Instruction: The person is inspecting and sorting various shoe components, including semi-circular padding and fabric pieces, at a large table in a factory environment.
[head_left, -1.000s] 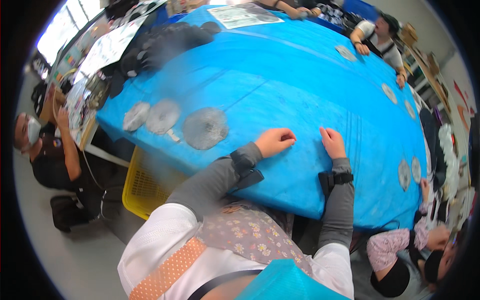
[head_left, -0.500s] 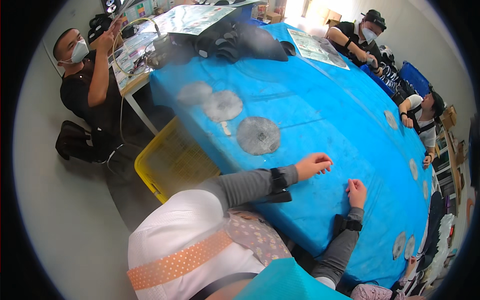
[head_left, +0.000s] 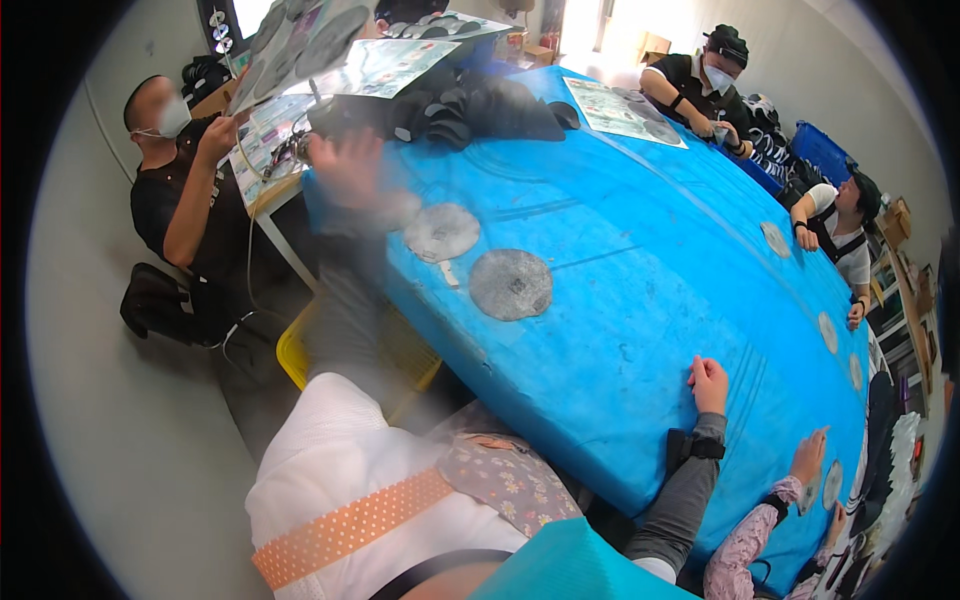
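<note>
My left hand [head_left: 352, 175] is stretched out over the far-left edge of the blue-covered table [head_left: 620, 300]. It is smeared by motion, so its fingers and anything in them cannot be made out. Close by it lies a round grey disc [head_left: 441, 233] with a small pale tab, and nearer to me a second grey disc [head_left: 510, 285]. Well to the right, my right hand [head_left: 709, 385] rests on the blue cover with its fingers curled in and nothing showing in them.
Below my left arm stands a yellow basket [head_left: 290, 352]. Dark curved pads [head_left: 520, 105] are heaped at the back. At left a person holds up a sheet with grey discs [head_left: 300, 50]. Other people work along the far side; a pink-sleeved hand [head_left: 808, 457] lies at lower right.
My left hand has swung from mid-table to the far-left edge, over where another grey disc lay. My right hand has barely moved. The pink-sleeved arm has reached onto the table; a sheet has appeared at upper left.
</note>
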